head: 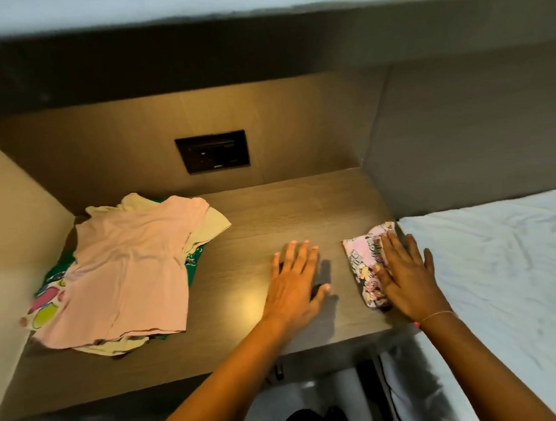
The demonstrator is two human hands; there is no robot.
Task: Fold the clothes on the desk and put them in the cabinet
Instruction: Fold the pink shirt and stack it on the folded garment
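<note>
A pile of unfolded clothes lies on the left of the wooden desk: a pink shirt on top, a cream garment under it, and a green printed one at the bottom. A small folded pink patterned garment sits at the desk's right edge. My right hand presses flat on it with straight fingers. My left hand hovers or rests flat over the bare desk between the pile and the folded piece, holding nothing.
A bed with a white sheet abuts the desk on the right. A black socket panel is set in the back wall. Wooden side walls enclose the desk on the left and behind. The floor shows below the front edge.
</note>
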